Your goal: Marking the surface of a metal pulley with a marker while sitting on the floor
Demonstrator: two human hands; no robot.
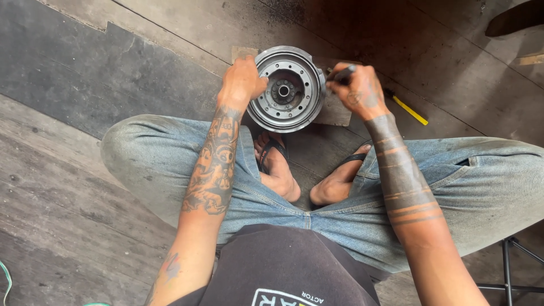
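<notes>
Your left hand (241, 84) grips the round grey metal hub (287, 89) – your right hand (358, 89) pinches what looks like a dark thin tool (343, 72) – a slip could gouge the rim.

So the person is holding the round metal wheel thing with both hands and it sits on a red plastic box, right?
Not quite. The head view shows the round metal wheel part resting on a flat wooden board, not a red box. The left hand does hold its rim; the right hand grips a dark tool beside it.
</notes>
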